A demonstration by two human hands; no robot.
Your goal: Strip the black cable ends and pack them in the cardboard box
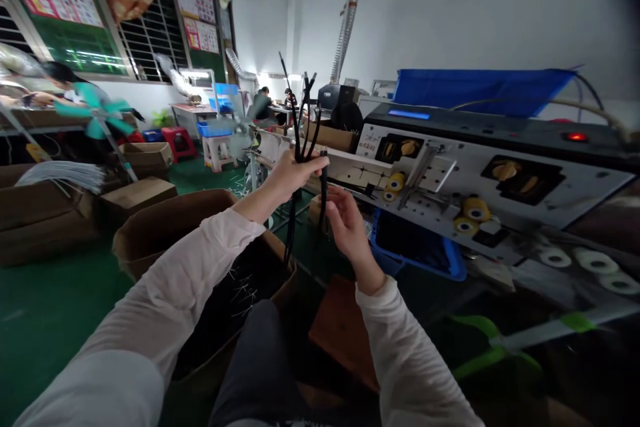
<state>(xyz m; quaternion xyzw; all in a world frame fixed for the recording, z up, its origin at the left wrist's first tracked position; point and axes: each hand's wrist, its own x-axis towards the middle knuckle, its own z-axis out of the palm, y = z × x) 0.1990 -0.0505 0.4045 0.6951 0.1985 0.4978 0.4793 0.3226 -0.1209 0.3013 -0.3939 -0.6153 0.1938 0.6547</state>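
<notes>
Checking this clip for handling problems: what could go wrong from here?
The left hand holds a bunch of black cables in one fist, so strands could slip into the cardboard box below. The right hand pinches one cable near the machine's yellow rollers, where a loose end might catch.

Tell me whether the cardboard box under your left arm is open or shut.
Open: the cardboard box has its top uncovered, with black cables visible inside.
</notes>
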